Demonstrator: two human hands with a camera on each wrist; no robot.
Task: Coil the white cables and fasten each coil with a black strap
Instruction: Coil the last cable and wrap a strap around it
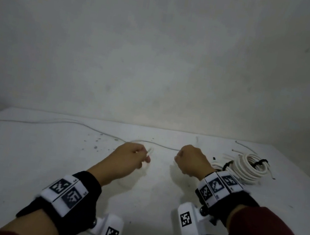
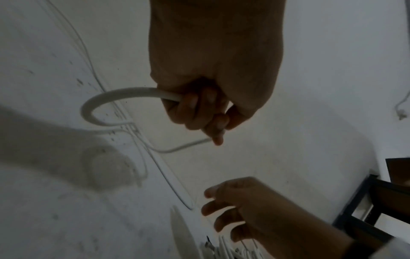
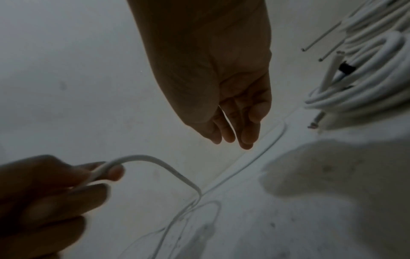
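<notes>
Head view | loose white cable [image 1: 45, 122] trails off left across table [image 1: 19, 155] | left hand [image 1: 130, 155] pinches its bend, likely starting a loop | right hand [image 1: 192, 161] empty, fingers relaxed, seemingly poised to feed | strapped coils [image 1: 249, 167] parked far right.

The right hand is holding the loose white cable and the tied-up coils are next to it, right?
Not quite. The left hand holds the loose white cable, as the left wrist view shows. The right hand is empty, fingers relaxed. The tied-up coils do lie beside it.
</notes>
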